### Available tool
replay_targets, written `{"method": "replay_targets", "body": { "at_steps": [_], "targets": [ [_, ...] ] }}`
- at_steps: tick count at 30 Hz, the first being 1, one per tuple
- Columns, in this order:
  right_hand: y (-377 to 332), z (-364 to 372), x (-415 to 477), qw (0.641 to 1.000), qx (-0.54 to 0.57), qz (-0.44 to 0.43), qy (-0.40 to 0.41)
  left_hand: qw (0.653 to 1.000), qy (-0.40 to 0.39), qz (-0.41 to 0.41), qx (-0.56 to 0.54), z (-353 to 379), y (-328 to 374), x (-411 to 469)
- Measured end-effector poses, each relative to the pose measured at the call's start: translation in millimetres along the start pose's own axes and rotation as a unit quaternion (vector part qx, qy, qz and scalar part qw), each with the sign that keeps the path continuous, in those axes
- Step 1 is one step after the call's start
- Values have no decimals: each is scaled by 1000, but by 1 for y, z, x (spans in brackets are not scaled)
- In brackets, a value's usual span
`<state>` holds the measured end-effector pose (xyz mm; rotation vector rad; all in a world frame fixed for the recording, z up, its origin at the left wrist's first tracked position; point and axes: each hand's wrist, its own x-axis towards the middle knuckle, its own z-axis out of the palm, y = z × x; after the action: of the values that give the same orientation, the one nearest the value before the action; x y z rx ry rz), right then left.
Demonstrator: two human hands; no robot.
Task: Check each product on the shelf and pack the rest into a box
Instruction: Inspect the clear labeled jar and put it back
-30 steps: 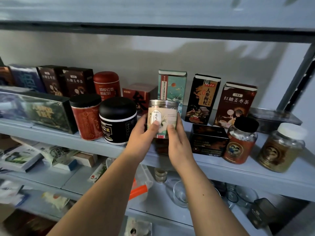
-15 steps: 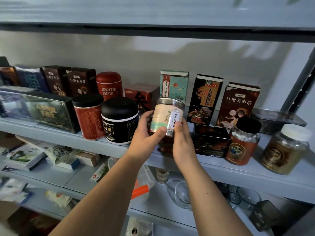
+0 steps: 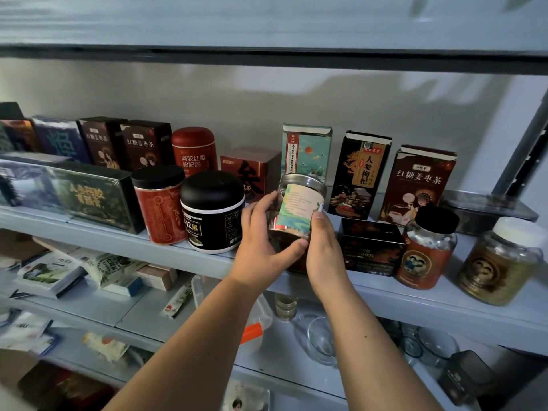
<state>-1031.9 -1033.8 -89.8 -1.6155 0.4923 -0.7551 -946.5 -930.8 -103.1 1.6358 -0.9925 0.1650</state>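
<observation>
Head view — left hand point(image 3: 263, 249), right hand point(image 3: 323, 256), both hands curled round 1 tilted jar point(image 3: 299, 206), above shelf point(image 3: 415, 307).

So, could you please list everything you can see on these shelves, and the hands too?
labelled jar: one, clear, pastel label, tilted at the shelf front
canisters: two, red and black, left of jar
upright cartons: three, teal, black, dark red, behind jar and rightward
black box: one, right of jar
lidded jars: two, black-lidded and white-lidded, far right
red tin: one, back row
dark boxes: two, back left
green box: one, far left
glassware: several, clear, lower shelf
left grip: one, holds jar's left side
right grip: one, holds jar's right side
</observation>
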Motion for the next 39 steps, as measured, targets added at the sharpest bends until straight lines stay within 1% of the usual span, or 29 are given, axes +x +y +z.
{"method": "replay_targets", "body": {
  "at_steps": [3, 5, 8, 12, 17, 20, 24, 28, 31, 34, 39],
  "targets": [
    [-2, 0, 0, 1000, 0, 16, 6, 999, 27, -27, -38, 3, -7, -2],
    [-1, 1, 2, 999, 18, 33, 16, 998, 28, -35, -49, 3, -8, -3],
    [-2, 6, 5, 996, 49, 62, 30, 999, 28, -15, -30, 3, -6, -5],
    [-1, 9, 7, 994, 59, 90, 35, 999, 39, 8, 3, 3, -2, -6],
    [0, 8, 10, 992, 69, 105, 32, 998, 58, 23, 22, 2, -1, -8],
    [-5, 8, 7, 993, 47, 102, 35, 998, 54, 12, 20, 2, 1, -9],
    [-12, 3, -4, 998, 2, 56, 12, 998, 52, -15, -44, 0, -4, -9],
    [-13, -3, -11, 1000, 3, -8, -29, 997, 76, -18, -23, -1, -5, -10],
    [-10, 0, -12, 997, -1, -56, -47, 996, 74, -33, -40, 0, -1, -9],
    [-4, 3, -12, 996, -20, -77, -43, 994, 58, -51, -84, 0, 4, -9],
    [-2, 5, -17, 993, -73, -92, -14, 990, 80, -56, -105, -1, 5, -8]
  ]
}}
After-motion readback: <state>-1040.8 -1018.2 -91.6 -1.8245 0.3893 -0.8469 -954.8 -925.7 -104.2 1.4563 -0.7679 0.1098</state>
